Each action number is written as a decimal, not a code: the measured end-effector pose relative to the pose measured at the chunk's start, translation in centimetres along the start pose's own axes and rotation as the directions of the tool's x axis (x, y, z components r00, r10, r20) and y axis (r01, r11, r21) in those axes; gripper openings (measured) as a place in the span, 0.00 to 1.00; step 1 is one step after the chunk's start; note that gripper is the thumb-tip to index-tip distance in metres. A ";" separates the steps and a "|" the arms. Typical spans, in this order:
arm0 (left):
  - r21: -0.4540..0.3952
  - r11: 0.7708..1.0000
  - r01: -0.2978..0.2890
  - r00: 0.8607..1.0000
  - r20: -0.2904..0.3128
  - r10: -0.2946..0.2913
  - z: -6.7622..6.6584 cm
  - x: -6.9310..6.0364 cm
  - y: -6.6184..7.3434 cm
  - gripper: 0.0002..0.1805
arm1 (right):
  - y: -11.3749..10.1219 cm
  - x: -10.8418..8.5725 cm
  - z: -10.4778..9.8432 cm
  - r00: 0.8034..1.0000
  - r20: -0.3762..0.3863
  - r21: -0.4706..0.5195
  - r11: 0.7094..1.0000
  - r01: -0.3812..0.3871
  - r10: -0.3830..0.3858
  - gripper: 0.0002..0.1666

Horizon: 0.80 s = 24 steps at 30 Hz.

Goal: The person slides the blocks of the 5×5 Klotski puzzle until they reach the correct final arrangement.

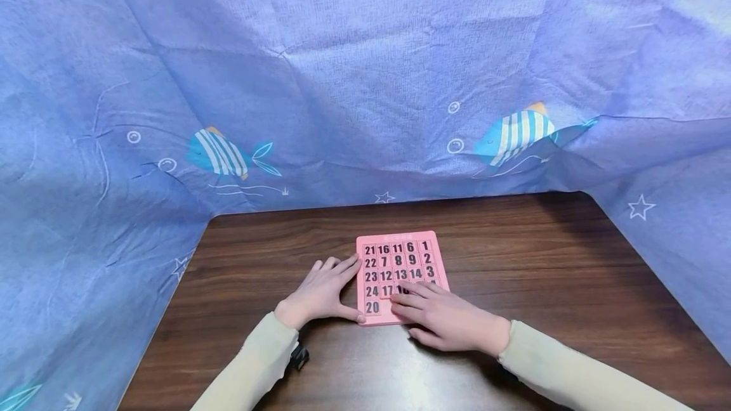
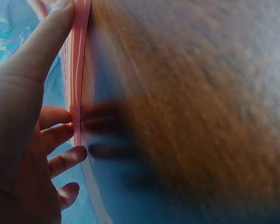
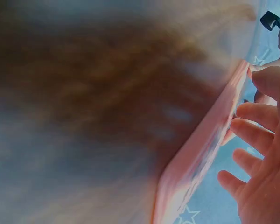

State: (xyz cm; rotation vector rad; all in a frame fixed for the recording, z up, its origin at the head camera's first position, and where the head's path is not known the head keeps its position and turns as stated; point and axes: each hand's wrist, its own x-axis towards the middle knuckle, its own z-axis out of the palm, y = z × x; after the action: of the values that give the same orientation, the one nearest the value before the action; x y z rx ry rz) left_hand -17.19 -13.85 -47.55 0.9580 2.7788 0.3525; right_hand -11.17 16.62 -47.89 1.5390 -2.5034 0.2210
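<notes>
A pink sliding number puzzle [image 1: 401,262] lies flat on the wooden table, with black numbers on its tiles. The left hand [image 1: 322,293] rests at its left side; spread fingers touch the left edge and the thumb lies by the near left corner. Over the lower right part reaches the right hand [image 1: 448,317], its fingers loosely extended above or on the tiles around 18. Whether those fingertips press a tile cannot be told. Tile 20 [image 1: 372,307] sits in the bottom left, with a bare pink slot to its right. The right hand hides several tiles.
The dark wooden table [image 1: 257,252] extends around the puzzle on every side. Behind it and at the sides hangs a blue cloth [image 1: 354,100] printed with striped fish. A black device [image 1: 299,356] is at the left wrist.
</notes>
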 end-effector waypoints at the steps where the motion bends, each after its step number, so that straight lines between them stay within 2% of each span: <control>1: 0.004 1.000 -0.005 1.000 -0.006 0.005 0.1 0.0 0.0 0.65 | 0.0 0.3 0.0 1.000 0.002 -0.003 1.000 -0.001 0.001 0.30; 6: 0.032 0.999 -0.025 0.999 -0.025 0.026 0.4 0.1 -0.2 0.65 | -0.1 2.0 0.0 1.000 0.027 -0.018 1.000 0.011 -0.011 0.30; 14: 0.017 0.999 -0.027 0.999 -0.033 0.027 0.6 0.1 -0.2 0.65 | -0.8 4.1 0.3 0.996 0.083 -0.022 0.999 0.026 -0.024 0.31; 19: 0.011 1.000 -0.018 0.999 -0.032 0.019 0.5 0.0 -0.1 0.65 | -1.1 4.2 0.4 0.994 0.092 -0.042 0.997 0.067 -0.063 0.29; 24: 0.018 1.000 -0.020 0.999 -0.032 0.021 0.4 0.0 -0.2 0.65 | -0.9 3.3 0.4 0.995 0.084 -0.036 0.998 0.056 -0.053 0.29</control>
State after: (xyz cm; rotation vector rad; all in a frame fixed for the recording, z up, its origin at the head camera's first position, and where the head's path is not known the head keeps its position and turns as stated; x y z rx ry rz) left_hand -17.18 -13.96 -48.02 0.9938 2.8075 0.3496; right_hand -11.84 13.30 -47.48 1.6313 -2.5085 0.1020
